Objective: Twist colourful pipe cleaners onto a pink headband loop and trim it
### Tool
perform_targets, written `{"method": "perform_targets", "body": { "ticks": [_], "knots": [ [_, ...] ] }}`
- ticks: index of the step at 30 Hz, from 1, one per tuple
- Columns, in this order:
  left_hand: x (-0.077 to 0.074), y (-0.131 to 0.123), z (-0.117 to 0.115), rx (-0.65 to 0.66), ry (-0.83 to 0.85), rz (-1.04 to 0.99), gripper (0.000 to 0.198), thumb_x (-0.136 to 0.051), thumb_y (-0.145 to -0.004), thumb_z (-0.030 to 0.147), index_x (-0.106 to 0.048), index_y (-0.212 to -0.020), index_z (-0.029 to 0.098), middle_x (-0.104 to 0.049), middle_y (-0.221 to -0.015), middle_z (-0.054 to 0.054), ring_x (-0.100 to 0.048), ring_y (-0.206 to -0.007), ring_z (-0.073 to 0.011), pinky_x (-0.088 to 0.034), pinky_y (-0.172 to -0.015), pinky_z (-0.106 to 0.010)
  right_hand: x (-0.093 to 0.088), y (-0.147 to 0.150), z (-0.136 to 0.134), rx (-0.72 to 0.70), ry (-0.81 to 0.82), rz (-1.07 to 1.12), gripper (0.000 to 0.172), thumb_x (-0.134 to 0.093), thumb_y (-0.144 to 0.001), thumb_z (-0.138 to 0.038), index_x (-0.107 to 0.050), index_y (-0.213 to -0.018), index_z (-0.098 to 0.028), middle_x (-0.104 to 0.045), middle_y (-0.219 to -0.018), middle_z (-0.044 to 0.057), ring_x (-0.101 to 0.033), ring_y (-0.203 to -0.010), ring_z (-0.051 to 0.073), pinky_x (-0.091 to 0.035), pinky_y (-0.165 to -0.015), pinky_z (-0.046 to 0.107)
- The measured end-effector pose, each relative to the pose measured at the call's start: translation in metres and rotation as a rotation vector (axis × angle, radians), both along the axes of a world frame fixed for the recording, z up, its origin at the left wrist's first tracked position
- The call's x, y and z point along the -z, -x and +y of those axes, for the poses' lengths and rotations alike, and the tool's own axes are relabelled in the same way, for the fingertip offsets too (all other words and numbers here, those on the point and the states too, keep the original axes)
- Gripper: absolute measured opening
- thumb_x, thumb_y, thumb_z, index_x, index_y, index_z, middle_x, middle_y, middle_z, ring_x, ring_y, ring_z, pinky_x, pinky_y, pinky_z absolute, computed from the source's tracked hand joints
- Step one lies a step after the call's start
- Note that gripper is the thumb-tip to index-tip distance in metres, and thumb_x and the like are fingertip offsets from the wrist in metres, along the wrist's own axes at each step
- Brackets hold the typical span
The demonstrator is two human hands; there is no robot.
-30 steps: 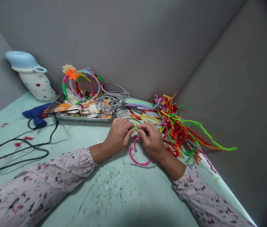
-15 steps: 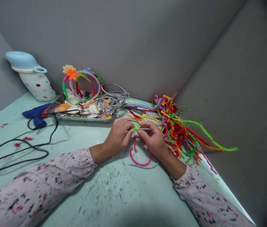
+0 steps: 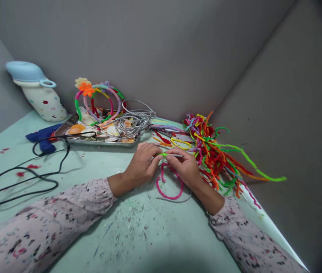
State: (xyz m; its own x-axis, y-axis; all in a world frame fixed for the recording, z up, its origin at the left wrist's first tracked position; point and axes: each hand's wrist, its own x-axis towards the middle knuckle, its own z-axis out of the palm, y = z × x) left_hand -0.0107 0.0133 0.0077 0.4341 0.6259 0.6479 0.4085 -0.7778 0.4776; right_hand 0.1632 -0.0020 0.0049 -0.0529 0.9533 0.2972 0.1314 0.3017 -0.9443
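Observation:
My left hand (image 3: 143, 163) and my right hand (image 3: 185, 167) meet over the pale green table (image 3: 138, 231), fingers pinched together. Between the fingertips sits a small bright green pipe cleaner piece (image 3: 164, 154) on a thin grey wire (image 3: 175, 155) that sticks out to the right. A pink pipe cleaner (image 3: 166, 191) lies curled on the table just below the hands, partly hidden by the right hand.
A heap of coloured pipe cleaners (image 3: 215, 155) lies right of the hands. Behind them a metal tray (image 3: 98, 141) holds shells, grey wire coils (image 3: 134, 121) and wrapped hoops (image 3: 98, 100). A blue glue gun (image 3: 43, 134), its black cord (image 3: 27, 182) and a spotted jug (image 3: 40, 94) are at left.
The right hand has shifted slightly right and down along the grey wire, which now shows beyond the green piece. The left hand has barely moved.

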Motion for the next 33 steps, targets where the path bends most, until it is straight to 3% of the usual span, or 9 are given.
{"method": "perform_targets", "body": {
  "ticks": [11,23,33],
  "knots": [
    [-0.0007,-0.0001,-0.0002,-0.002,-0.012,0.032,0.013,-0.044,-0.093,0.023,-0.055,-0.087,0.019,-0.062,-0.084,-0.004,-0.053,-0.085,-0.0189,-0.038,-0.088,-0.038,0.0008,-0.0012,0.0003,-0.039,-0.016,-0.015,0.018,-0.065,-0.08,-0.037,-0.064,-0.079,-0.019,-0.054,-0.07,-0.002,-0.049,-0.053,0.01,-0.045,-0.05,0.023],
    [0.0002,-0.0011,-0.0007,-0.043,-0.025,0.045,0.012,-0.045,-0.093,0.023,-0.054,-0.086,0.019,-0.062,-0.083,-0.003,-0.053,-0.084,-0.0192,-0.037,-0.088,-0.039,0.0012,0.0002,-0.0004,-0.009,0.027,-0.002,0.022,-0.066,-0.078,-0.041,-0.062,-0.079,-0.019,-0.054,-0.064,-0.003,-0.048,-0.051,0.011,-0.042,-0.049,0.024],
    [0.0011,-0.0011,0.0005,-0.049,-0.013,0.047,0.012,-0.046,-0.092,0.022,-0.055,-0.085,0.019,-0.061,-0.081,-0.003,-0.052,-0.083,-0.019,-0.038,-0.085,-0.037,0.001,-0.0009,0.0008,-0.089,0.104,0.038,0.028,-0.062,-0.081,-0.047,-0.061,-0.077,-0.019,-0.051,-0.057,-0.003,-0.047,-0.052,0.012,-0.039,-0.049,0.025]
  ]
}}
